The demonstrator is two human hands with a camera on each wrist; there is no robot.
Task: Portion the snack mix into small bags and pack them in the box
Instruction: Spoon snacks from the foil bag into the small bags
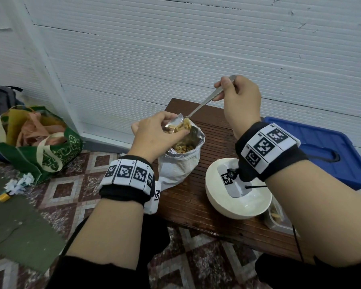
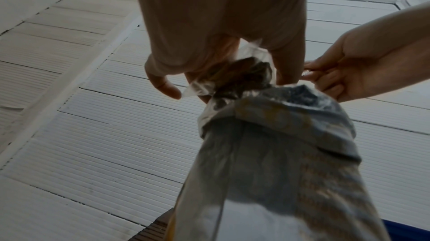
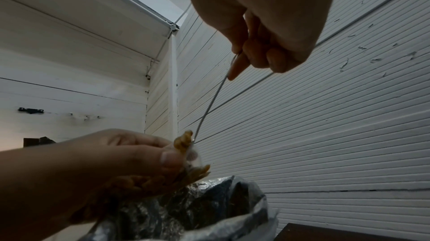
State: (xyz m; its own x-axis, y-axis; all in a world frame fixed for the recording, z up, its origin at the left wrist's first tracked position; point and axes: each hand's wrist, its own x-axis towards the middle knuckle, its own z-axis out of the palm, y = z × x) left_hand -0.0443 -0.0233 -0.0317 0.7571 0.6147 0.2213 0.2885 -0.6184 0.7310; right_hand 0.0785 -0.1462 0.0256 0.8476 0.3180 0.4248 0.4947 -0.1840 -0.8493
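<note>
A large foil snack bag stands open on the wooden table, with snack mix inside. My left hand holds a small clear bag right above its mouth, fingers pinching the bag's rim. My right hand grips the handle of a metal spoon, higher and to the right. The spoon's bowl is tilted at the small bag's opening, loaded with snack pieces. Most of the small bag is hidden behind my left hand in the head view.
A white bowl sits on the table under my right wrist. A clear container holding snack pieces is at the table's right edge, and a blue plastic lid lies beyond it. A green tote bag stands on the floor at left. The wall is close behind.
</note>
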